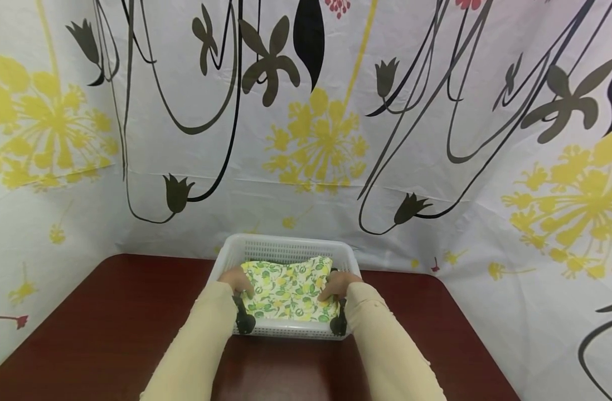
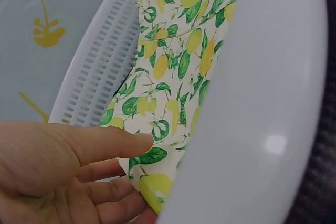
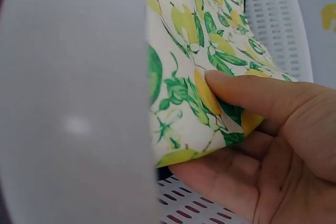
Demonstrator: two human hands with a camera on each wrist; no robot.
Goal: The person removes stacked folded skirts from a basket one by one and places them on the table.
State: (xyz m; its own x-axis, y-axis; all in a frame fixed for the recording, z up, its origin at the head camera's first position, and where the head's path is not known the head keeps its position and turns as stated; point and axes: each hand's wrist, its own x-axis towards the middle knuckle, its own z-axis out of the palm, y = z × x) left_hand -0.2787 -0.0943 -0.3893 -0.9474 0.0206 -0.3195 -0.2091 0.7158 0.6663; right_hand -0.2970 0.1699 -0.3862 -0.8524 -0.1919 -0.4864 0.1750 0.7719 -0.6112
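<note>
The lemon-print cloth (image 1: 286, 292) lies inside the white basket (image 1: 286, 328), spread across most of its width, its far edge uneven. What is under it is hidden; a dark patch shows beneath its near edge in the right wrist view, too little to identify. The left hand (image 1: 239, 280) pinches the cloth's left edge, thumb on top and the other fingers reaching underneath, where their tips drop out of sight. The right hand (image 1: 337, 284) clamps the opposite edge the same way, thumb pressed on the print and fingers below, their ends covered by the fabric. In both wrist views a broad, smooth pale surface (image 2: 262, 98) cuts off part of the cloth; it is too close to make out.

Perforated basket walls rise around the cloth, with a gap between its far edge and the back wall. Both hands are within the rim, near the side walls. Black devices (image 1: 244, 317) at the wrists cover parts of the front corners. The dark red tabletop (image 1: 155, 317) extends to left, right and front of the basket; behind, a floral sheet (image 1: 306, 211) hangs close to the back rim.
</note>
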